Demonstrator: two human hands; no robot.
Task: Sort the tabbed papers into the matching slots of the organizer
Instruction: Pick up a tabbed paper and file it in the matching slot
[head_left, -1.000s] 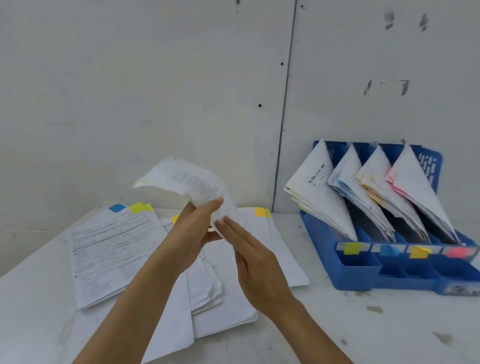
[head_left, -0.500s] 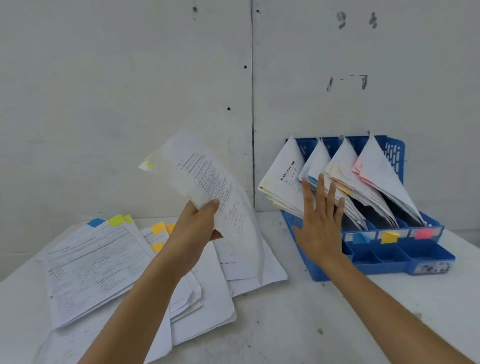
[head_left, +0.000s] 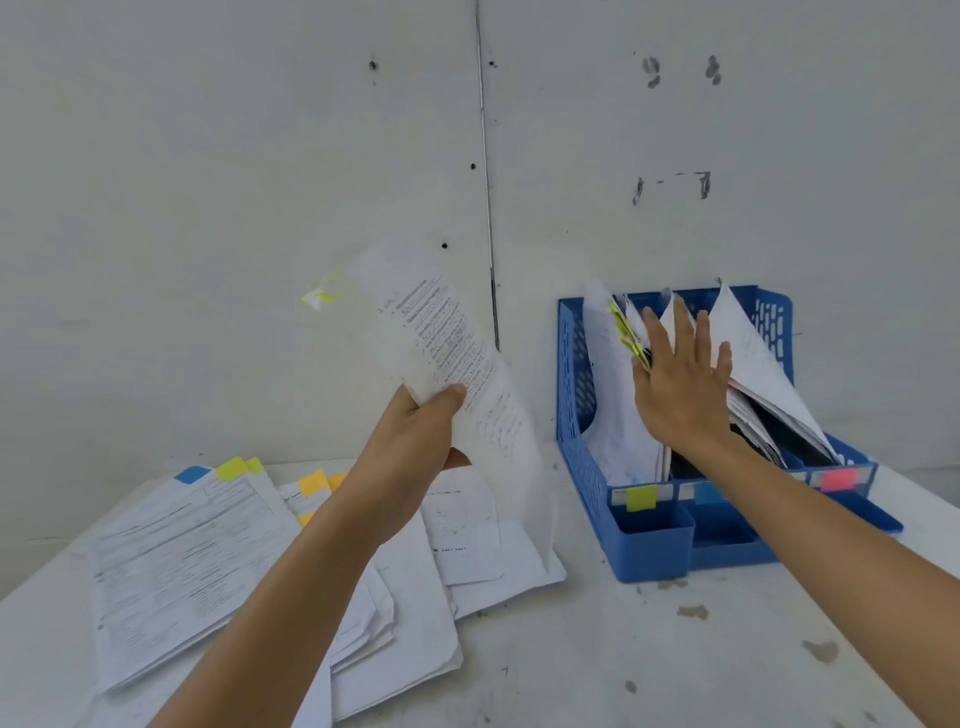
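Observation:
My left hand (head_left: 415, 452) grips a printed sheet (head_left: 447, 353) with a yellow-green tab (head_left: 322, 297) at its top corner, held up in the air left of the blue organizer (head_left: 571, 395). My right hand (head_left: 680, 384), fingers straight, presses against the papers standing in the organizer and pushes them to the right, away from the leftmost stack (head_left: 618, 415). The organizer's front carries a yellow-green label (head_left: 641, 498), a blue label (head_left: 709, 492) and a pink label (head_left: 837, 479); my right forearm hides another part of the front.
A loose pile of tabbed papers (head_left: 218, 561) lies on the white table (head_left: 623, 649) at the left, with blue, yellow-green and yellow tabs showing. A white wall stands close behind the table and the organizer.
My left hand has carried the sheet up and to the right, toward the organizer. My right hand has reached into the organizer and pushed the leaning stacks to the right.

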